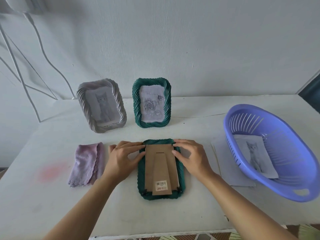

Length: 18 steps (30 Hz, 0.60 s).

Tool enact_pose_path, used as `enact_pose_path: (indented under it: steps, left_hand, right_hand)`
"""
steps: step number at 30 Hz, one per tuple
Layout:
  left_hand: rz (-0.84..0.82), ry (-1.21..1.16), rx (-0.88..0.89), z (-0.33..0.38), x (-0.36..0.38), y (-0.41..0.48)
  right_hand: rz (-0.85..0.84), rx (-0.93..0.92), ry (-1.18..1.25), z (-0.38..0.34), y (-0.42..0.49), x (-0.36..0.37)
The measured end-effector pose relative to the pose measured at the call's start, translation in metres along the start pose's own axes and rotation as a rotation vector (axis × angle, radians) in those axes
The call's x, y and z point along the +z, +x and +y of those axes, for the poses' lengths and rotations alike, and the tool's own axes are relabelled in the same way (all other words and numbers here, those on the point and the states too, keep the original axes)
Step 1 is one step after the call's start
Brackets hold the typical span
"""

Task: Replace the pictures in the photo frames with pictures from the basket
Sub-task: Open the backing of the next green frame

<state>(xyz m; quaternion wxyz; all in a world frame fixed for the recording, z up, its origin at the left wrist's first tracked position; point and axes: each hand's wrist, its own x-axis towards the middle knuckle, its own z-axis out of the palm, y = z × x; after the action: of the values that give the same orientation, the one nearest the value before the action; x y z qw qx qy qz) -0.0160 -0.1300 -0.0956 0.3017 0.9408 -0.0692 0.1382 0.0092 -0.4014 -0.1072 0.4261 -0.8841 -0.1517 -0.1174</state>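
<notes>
Both forearms reach in from the near edge of the table (173, 215) and meet over the face-down green frame (141, 179), which lies flat in the middle of the near half with its long side running away from the person. The left hand (123, 157) sits at the frame's far left corner and the right hand (190, 157) at its far right corner. On each, the fingers are bent and the thumb and forefinger pinch at the corner, where the cardboard backing (149, 170) meets the green rim. The backing's stand leg lies flat, with a barcode sticker near its lower end.

Just left of the left hand lies a folded lilac cloth (88, 163). To the right, well apart from the right hand, a purple basket (290, 161) sits tilted on some sheets of paper (228, 167) and holds a cat picture (254, 153). Farther back two frames stand upright: a grey frame (84, 110) with a cat photo (103, 106) and, beside it, a standing green frame (136, 104) with a rose print (152, 104).

Bare table lies between the flat frame and the standing ones, and again between the frame and the near edge. The basket's right side lies near the table's right edge. The wall (173, 40) closes the far side.
</notes>
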Motion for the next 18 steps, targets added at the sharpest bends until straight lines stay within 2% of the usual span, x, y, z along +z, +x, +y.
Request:
enact_pose_path:
  steps: [8, 18]
  left_hand:
    - [0.006, 0.131, 0.023, 0.004, 0.006, -0.013]
    - [-0.012, 0.276, 0.144, 0.007, -0.005, 0.001]
  right_hand:
    - [0.018, -0.065, -0.101, 0.004, -0.004, 0.005]
    - [-0.014, -0.143, -0.263, 0.002, -0.005, 0.006]
